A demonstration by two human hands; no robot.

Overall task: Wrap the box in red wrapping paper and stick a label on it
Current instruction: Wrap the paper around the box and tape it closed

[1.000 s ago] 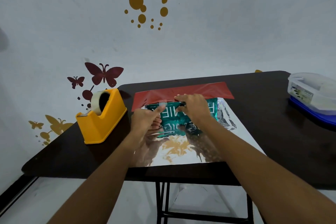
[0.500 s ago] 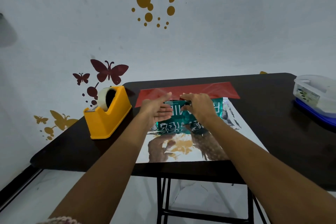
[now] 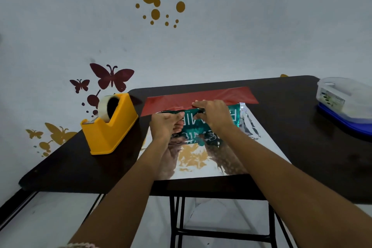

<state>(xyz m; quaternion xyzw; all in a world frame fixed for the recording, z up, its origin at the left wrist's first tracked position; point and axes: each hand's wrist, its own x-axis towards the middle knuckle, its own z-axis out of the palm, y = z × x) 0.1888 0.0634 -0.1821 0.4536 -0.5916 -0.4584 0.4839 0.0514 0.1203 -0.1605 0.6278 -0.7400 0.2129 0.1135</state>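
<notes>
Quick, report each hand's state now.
Left hand: grips the teal box at its left end.
Right hand: on the box's top; grip cannot be told.

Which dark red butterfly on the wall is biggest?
The maroon butterfly wall sticker above the yellow plastic tape dispenser; the smaller maroon butterfly sits left of it.

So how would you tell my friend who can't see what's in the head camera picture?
A person's left hand and right hand hold a teal box on shiny wrapping paper, silver side up with a red far edge, on a dark table. A yellow tape dispenser stands on the left, a plastic tub on the right.
</notes>
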